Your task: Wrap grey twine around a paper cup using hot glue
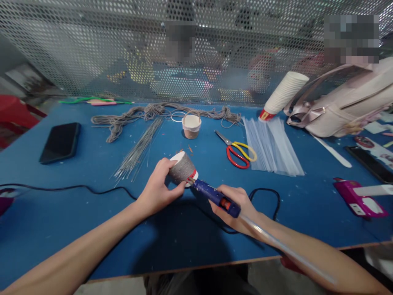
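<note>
My left hand [159, 184] is closed around a paper cup [181, 169] that lies tilted, its wall mostly wound with grey cord. A red and white band near its base is uncovered. In my right hand [235, 205] is a blue hot glue gun [211, 193], with a long clear glue stick [285, 248] sticking out of its back. The gun's nozzle is at the red band, close to my left thumb; whether it touches cannot be made out. Beyond the cup stands a small basket-like cup [191, 127] with a white rim and a thin handle.
Red and yellow scissors [238, 151] lie beside clear plastic strips [273, 147]. Grey cord [153, 111], thin wires [141, 147] and stacked paper cups [284, 94] lie near the mesh partition [101, 53]. A phone [60, 142] is left; a bag [346, 102] and purple power strip [359, 197] are right.
</note>
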{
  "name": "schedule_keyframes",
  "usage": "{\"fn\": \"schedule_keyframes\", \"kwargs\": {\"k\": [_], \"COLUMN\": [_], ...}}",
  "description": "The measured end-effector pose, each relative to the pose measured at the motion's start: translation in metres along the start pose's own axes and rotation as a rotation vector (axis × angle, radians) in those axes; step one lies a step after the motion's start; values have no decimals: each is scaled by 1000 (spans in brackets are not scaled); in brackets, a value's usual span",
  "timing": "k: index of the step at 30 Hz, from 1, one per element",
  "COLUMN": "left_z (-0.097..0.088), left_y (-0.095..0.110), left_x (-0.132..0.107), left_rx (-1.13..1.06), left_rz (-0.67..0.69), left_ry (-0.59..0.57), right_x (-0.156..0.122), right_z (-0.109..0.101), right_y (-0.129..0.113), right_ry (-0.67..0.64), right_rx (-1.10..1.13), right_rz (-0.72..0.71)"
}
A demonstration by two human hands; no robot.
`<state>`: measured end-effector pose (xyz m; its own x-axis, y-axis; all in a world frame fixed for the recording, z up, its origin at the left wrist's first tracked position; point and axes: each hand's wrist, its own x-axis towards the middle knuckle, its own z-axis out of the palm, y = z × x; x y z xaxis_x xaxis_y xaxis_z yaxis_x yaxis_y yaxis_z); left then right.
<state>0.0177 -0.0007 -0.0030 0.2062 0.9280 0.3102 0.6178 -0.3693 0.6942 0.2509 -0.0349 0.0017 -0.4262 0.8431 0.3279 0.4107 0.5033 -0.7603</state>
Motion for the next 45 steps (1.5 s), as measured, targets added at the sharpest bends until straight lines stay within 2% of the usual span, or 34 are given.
{"fn": "schedule_keyframes", "kwargs": {"k": [4, 8, 15, 19, 26, 32, 38, 42, 45], "left_z": [-1, -1, -1, -2, -3, -3, -3, -4, -6], "left_y": [-1, -1, -3, -4, -11, -14, -17, -17, -14], "left_x": [0, 0, 0, 0, -1, 0, 0, 1, 2], "left_rx": [-25, -42, -69, -88, -149, -202, -243, -263, -290], "left_rz": [-11, 3, 6, 11, 103, 163, 187, 233, 267], "left_ry": [-5, -1, 0, -10, 2, 4, -5, -14, -12], "right_x": [1, 1, 1, 2, 5, 3, 5, 5, 8], "right_z": [0, 0, -3, -3, -8, -7, -11, -11, -12], "right_y": [0, -1, 1, -2, -7, -5, -7, -8, -10], "right_ry": [29, 14, 36, 19, 14, -31, 0, -7, -10], "right_rx": [8, 6, 48, 51, 111, 130, 114, 117, 160], "right_rz": [40, 5, 106, 101, 241, 182, 248, 219, 288]}}
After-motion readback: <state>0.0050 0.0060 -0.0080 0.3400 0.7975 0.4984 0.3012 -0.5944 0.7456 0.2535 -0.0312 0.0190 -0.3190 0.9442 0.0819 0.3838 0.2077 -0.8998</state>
